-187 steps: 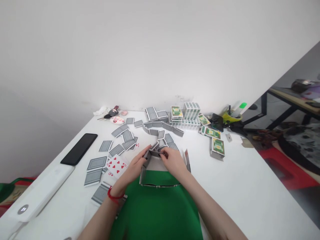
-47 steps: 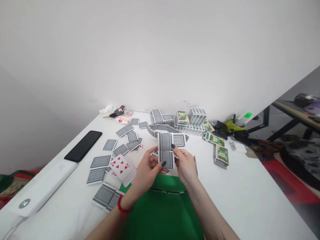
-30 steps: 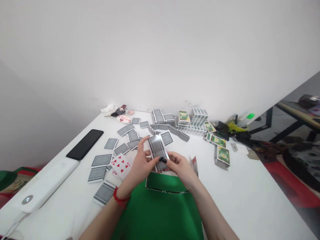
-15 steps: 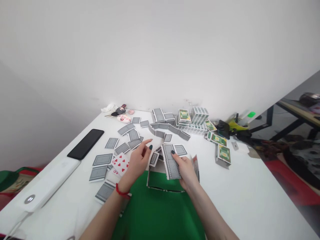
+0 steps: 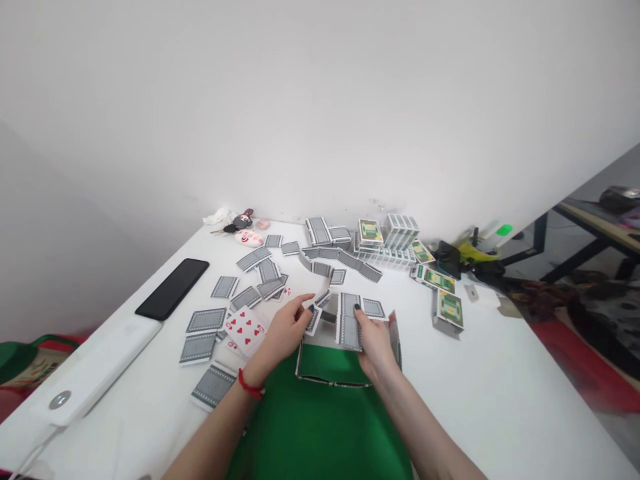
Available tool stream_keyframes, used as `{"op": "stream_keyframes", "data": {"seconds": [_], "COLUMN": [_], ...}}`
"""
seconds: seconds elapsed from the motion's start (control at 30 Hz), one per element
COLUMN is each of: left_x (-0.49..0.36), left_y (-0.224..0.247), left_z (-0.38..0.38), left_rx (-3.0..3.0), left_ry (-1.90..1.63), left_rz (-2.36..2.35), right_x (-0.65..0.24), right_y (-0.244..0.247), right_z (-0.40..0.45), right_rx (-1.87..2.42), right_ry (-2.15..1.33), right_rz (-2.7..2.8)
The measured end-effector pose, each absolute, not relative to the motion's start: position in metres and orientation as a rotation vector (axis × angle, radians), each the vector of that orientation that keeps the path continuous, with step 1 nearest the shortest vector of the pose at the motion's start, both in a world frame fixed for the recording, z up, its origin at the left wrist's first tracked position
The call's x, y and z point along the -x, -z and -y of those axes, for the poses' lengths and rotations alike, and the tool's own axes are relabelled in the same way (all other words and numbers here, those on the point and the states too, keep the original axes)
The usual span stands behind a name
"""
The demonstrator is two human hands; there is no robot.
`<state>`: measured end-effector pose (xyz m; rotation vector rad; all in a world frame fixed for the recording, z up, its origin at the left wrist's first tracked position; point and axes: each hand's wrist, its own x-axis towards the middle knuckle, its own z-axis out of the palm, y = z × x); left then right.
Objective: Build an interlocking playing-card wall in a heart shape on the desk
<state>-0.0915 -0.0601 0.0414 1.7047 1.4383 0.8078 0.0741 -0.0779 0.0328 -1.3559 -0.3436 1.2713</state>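
Note:
Grey-backed playing cards [image 5: 349,323] are held in my right hand [image 5: 373,333], its thumb pressed on top of them. Just left of these, my left hand [image 5: 287,328] pinches a smaller grey-backed card [image 5: 313,321] between thumb and fingers. Below both hands lies an open frame-like strip of cards [image 5: 334,383] over green cloth [image 5: 325,427]. Loose grey-backed cards [image 5: 206,320] spread across the left of the table, with a red hearts card [image 5: 245,329] face up beside my left wrist. Another grey-backed card [image 5: 374,308] shows beyond my right hand.
Green and white card boxes [image 5: 370,231] are stacked near the wall, with more boxes [image 5: 449,311] to the right. A black phone [image 5: 173,289] and a white power strip [image 5: 100,373] lie at the left. A bent chain of cards [image 5: 340,255] stands at the back.
My left hand has moved right and down a little and now pinches a card. My right hand has shifted slightly right, and its cards are more upright in view.

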Motion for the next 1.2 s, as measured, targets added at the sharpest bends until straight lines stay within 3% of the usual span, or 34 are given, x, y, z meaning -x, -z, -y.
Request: {"op": "stream_keyframes", "data": {"seconds": [0.23, 0.47, 1.2], "left_x": [0.089, 0.077, 0.088], "left_y": [-0.072, -0.074, -0.079], "left_z": [0.037, 0.031, 0.021], "left_rx": [-1.997, -2.314, -2.113], "left_ry": [-0.814, -0.371, -0.268], "left_rz": [-1.376, -1.225, -1.176], "right_x": [-0.078, -0.087, -0.089], "right_y": [-0.031, -0.035, -0.034], "right_z": [0.071, 0.072, 0.065], "right_rx": [1.309, 1.327, 1.388], "right_ry": [-1.31, -1.277, -1.313], "right_rz": [0.257, 0.221, 0.227]}}
